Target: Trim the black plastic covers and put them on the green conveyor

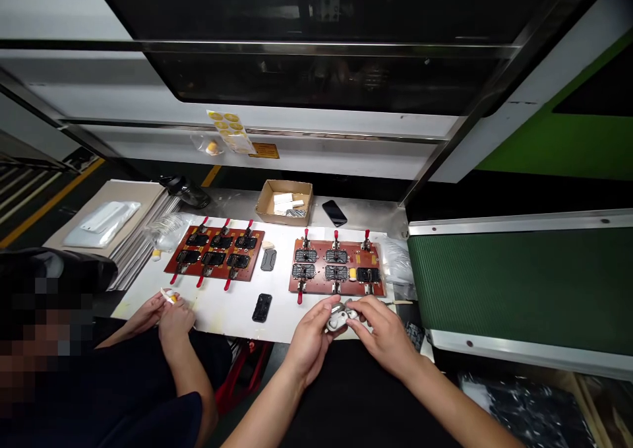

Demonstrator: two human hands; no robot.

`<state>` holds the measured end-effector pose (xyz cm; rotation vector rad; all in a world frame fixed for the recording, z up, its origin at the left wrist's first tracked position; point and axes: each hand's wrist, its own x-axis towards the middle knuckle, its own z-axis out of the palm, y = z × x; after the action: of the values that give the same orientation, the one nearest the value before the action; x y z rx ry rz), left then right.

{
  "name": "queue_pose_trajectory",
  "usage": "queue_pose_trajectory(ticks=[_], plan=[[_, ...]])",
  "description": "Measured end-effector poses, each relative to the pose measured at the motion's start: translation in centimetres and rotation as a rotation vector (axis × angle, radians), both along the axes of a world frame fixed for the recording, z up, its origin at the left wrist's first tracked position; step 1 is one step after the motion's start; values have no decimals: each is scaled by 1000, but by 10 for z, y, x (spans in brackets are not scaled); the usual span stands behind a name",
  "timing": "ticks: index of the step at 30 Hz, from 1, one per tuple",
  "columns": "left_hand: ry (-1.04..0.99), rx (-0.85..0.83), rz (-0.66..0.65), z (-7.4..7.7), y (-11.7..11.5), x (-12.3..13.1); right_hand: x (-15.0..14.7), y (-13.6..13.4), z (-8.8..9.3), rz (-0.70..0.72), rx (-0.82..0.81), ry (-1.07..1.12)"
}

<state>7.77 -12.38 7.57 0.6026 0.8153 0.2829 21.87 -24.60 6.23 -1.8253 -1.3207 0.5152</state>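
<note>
White earbud case (337, 320): held above the table's near edge, before the right fixture; apparently open, not set down.
Left hand (309, 339): closed around the case.
Right hand (386, 332): pinching what looks like a white earbud (352, 314).
Right fixture (320, 264): five dark parts seated, one place seemingly bare.
Left fixture (248, 273): six seated.
Loose: grey panel (268, 260), black tray-like part (262, 308).

The head view looks forward, down onto the nearby worktable (217, 309).
</note>
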Motion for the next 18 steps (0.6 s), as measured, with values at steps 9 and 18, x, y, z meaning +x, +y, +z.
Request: queue_pose_trajectory(ticks=[9,18], plan=[[-3,33,-19,0,10,-11,-15,18,0,41,-20,-71],[23,-21,-37,-6,21,-16,-24,21,0,57,-9,-53]])
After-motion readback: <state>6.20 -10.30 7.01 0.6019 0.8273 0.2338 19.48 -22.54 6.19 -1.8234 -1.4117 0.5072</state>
